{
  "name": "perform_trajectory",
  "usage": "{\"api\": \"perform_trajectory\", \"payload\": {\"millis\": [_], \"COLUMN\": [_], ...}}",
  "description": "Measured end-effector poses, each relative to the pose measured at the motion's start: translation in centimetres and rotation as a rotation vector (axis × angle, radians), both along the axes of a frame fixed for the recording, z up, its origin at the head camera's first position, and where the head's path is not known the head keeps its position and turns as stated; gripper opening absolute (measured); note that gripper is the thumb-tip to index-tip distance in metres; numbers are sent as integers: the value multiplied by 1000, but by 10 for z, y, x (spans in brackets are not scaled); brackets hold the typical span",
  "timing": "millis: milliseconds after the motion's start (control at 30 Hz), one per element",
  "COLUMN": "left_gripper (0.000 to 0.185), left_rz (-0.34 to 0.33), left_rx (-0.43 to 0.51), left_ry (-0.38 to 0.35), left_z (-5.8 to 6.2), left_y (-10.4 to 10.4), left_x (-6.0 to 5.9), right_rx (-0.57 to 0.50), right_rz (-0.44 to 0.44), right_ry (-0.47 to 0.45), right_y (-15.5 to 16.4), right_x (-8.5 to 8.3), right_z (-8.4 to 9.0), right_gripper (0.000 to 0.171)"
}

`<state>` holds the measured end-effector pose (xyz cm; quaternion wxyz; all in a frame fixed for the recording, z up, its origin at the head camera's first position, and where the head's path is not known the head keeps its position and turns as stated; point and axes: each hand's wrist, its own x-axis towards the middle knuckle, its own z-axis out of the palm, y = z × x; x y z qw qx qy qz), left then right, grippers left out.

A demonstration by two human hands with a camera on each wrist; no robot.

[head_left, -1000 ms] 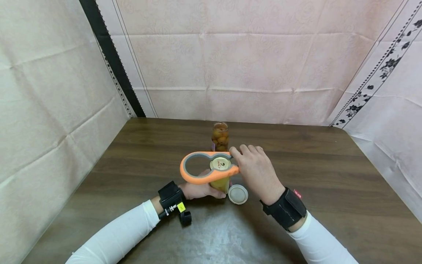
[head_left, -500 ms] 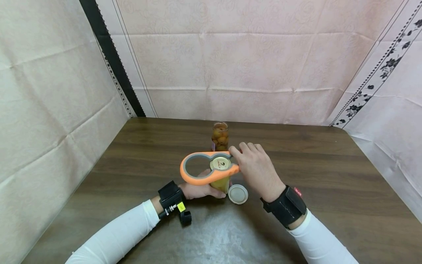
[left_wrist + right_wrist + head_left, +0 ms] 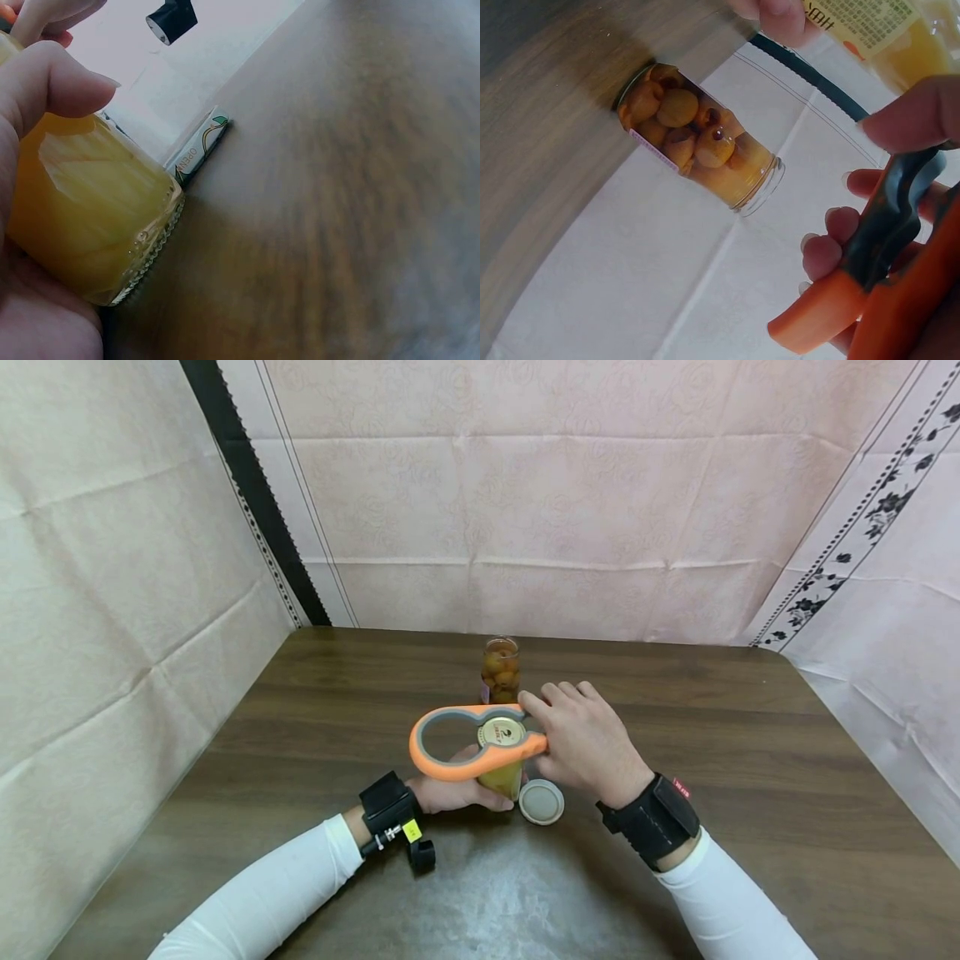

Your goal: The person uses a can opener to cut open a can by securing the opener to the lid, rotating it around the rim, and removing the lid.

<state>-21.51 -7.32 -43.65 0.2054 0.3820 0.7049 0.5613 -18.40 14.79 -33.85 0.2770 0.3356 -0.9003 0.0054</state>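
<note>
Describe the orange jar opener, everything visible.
The orange jar opener is a flat figure-eight tool with grey lining inside its loops. It looks like rubbery plastic. It lies level, its smaller loop around the gold lid of the yellow jar; the larger loop juts left, empty. The right hand grips its handle end; the left hand holds the jar.
</note>
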Motion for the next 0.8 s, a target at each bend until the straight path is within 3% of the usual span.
{"api": "perform_trajectory", "payload": {"millis": [200, 800], "left_gripper": [112, 113], "left_rz": [3, 3], "left_rx": [-12, -2], "left_ry": [5, 11], "left_z": [-1, -1], "left_y": [0, -1], "left_x": [-1, 0], "right_rx": [-3, -1], "right_rz": [29, 27], "right_ry": [15, 51], "right_y": [0, -2], "right_x": [-2, -3], "right_z": [1, 1], "right_gripper": [43, 38]}}
